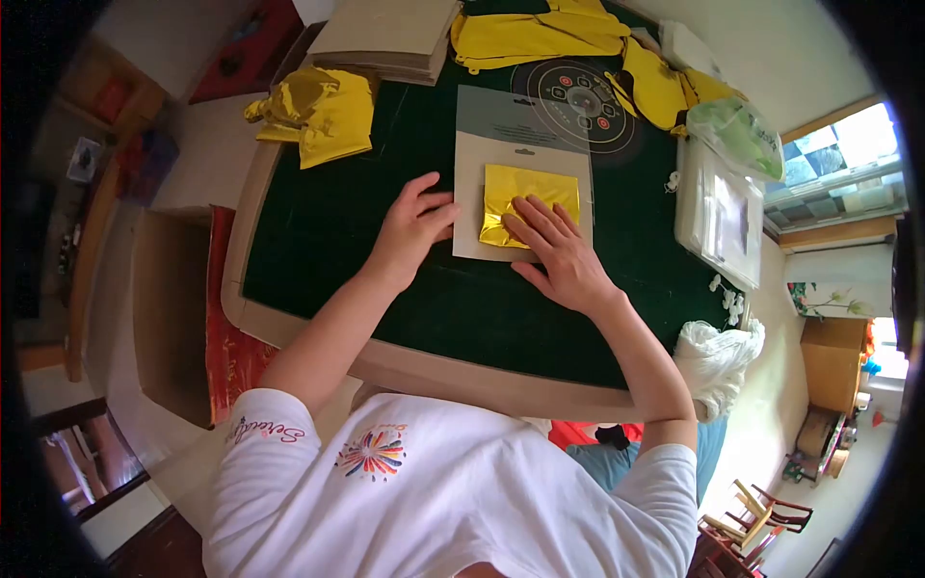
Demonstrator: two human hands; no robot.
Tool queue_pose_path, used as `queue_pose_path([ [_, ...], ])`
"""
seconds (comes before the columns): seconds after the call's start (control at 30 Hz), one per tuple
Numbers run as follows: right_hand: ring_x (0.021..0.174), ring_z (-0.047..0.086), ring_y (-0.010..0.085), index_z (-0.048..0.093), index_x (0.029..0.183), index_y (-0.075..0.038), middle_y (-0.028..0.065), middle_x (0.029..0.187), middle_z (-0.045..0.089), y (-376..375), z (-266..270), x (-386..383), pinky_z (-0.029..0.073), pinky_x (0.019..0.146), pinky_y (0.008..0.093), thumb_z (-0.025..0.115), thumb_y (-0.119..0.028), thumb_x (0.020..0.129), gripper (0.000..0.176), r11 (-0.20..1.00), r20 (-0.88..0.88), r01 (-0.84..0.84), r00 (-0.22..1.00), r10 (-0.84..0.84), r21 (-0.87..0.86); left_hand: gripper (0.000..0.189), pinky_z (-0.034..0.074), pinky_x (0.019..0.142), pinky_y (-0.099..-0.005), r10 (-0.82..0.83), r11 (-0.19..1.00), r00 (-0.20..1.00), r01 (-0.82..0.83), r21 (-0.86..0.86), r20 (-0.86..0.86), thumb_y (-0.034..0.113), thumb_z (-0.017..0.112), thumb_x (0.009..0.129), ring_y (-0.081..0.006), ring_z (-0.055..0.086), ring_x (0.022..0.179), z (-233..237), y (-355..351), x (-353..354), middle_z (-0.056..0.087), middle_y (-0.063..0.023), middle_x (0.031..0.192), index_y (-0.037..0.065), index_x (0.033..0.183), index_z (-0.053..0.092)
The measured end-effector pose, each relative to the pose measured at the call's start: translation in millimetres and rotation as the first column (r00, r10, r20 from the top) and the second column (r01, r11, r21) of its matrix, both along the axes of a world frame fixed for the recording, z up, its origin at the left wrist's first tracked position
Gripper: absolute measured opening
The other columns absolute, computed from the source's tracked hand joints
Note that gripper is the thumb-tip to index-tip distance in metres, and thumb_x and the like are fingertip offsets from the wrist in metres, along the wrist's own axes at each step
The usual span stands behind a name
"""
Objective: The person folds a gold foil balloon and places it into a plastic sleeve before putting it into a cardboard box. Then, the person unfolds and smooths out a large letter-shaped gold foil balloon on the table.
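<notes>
A folded square of shiny gold foil (511,183) lies on a grey and beige card (469,173) on the green table. My right hand (557,246) rests flat on the foil's lower right part, fingers spread a little and thumb apart, covering some of it. Beside the card's left edge is my left hand (416,226), its fingers loosely bent and apart, with nothing seen in it; its fingertips are near or at the card's edge. The card's upper part is dark grey with small print and a hanging slot.
Crumpled gold foil (332,111) lies upper left, near stacked cardboard sheets (381,34). More yellow pieces (540,39) lie along the far edge. Clear plastic packs (723,212), a green-white bag (737,135) and white strings (716,361) are at right. An open box (173,299) stands left.
</notes>
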State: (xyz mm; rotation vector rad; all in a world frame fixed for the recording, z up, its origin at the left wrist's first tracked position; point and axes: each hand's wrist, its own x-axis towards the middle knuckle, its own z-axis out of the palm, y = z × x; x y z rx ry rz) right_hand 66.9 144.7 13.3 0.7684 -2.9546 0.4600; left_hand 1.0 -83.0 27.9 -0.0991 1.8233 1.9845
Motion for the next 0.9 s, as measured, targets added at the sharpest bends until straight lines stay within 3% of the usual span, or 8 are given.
queue_pose_path([
  [0.03,0.138,0.030,0.0313,0.041,0.140,-0.012,0.0136,0.147,0.035,-1,2,0,0.023,0.114,0.0478,0.057,-0.031,0.091,0.056,1.000,0.013,0.013,1.000,-0.012,-0.025,0.056,0.053,0.088,-0.0346,0.012,1.000,1.000,-0.012,0.008,0.002,0.026,0.062,0.091,-0.0225,0.059,0.110,-2,-2,-4,0.055,-0.0164,0.125,0.003,0.136,0.038],
  [0.1,0.138,0.030,0.0319,0.042,0.140,-0.010,0.0142,0.147,0.035,-1,5,-1,0.023,0.114,0.0474,0.059,-0.028,0.089,0.056,0.999,0.023,0.014,1.000,-0.013,-0.043,0.049,0.058,0.071,-0.0315,-0.340,0.940,0.900,0.315,0.130,0.274,0.028,0.059,0.093,-0.0226,0.067,0.093,-6,-6,-12,0.063,-0.0145,0.109,0.001,0.131,0.043],
  [0.13,0.138,0.030,0.0322,0.043,0.139,-0.010,0.0144,0.147,0.036,-2,5,-1,0.023,0.113,0.0478,0.060,-0.027,0.089,0.056,0.999,0.020,0.012,1.000,-0.011,-0.038,0.044,0.058,0.055,-0.0277,-0.339,0.940,0.902,0.311,0.140,0.269,0.029,0.056,0.094,-0.0222,0.070,0.073,-5,1,-4,0.067,-0.0137,0.097,0.000,0.126,0.047],
  [0.33,0.137,0.031,0.0327,0.044,0.138,-0.010,0.0147,0.146,0.037,-2,2,-2,0.024,0.113,0.0493,0.061,-0.026,0.087,0.056,0.999,0.007,0.001,1.000,-0.001,-0.038,0.039,0.056,0.048,-0.0250,-0.360,0.907,0.919,0.385,-0.172,0.161,0.025,0.055,0.094,-0.0211,0.070,0.063,-6,23,-12,0.067,-0.0160,0.092,-0.002,0.122,0.048],
  [0.57,0.137,0.031,0.0332,0.044,0.137,-0.008,0.0152,0.145,0.038,-3,4,-1,0.025,0.112,0.0498,0.062,-0.026,0.086,0.056,0.999,0.007,0.008,1.000,-0.008,-0.050,0.034,0.056,0.048,-0.0273,-0.323,0.899,0.918,0.374,-0.227,0.230,0.017,0.052,0.093,-0.0210,0.069,0.063,-12,28,-18,0.067,-0.0164,0.091,-0.002,0.121,0.049],
  [0.77,0.135,0.035,0.0331,0.041,0.139,-0.009,0.0153,0.144,0.039,-6,3,-2,0.029,0.110,0.0509,0.058,-0.009,0.086,0.056,0.990,-0.018,0.063,0.998,-0.066,-0.123,0.034,0.058,0.053,-0.0295,-0.257,0.965,0.909,0.256,0.045,0.328,0.021,0.052,0.094,-0.0222,0.069,0.062,-14,24,-23,0.068,-0.0134,0.088,-0.001,0.120,0.050],
  [0.83,0.135,0.035,0.0334,0.041,0.138,-0.008,0.0162,0.144,0.039,-4,3,-4,0.028,0.111,0.0497,0.054,-0.002,0.084,0.056,0.986,-0.015,0.080,0.996,-0.083,-0.148,0.038,0.059,0.066,-0.0338,-0.218,0.954,0.894,0.110,0.280,0.391,0.029,0.051,0.095,-0.0222,0.069,0.080,-9,18,-17,0.065,-0.0155,0.103,0.002,0.122,0.050],
  [0.9,0.135,0.035,0.0337,0.042,0.138,-0.006,0.0171,0.144,0.038,-3,6,-6,0.027,0.112,0.0485,0.051,0.005,0.083,0.057,0.979,-0.014,0.101,0.994,-0.105,-0.177,0.040,0.056,0.077,-0.0381,-0.071,0.972,0.943,-0.008,0.236,0.325,0.032,0.050,0.095,-0.0227,0.064,0.095,-10,14,-8,0.059,-0.0167,0.115,0.004,0.124,0.048],
])
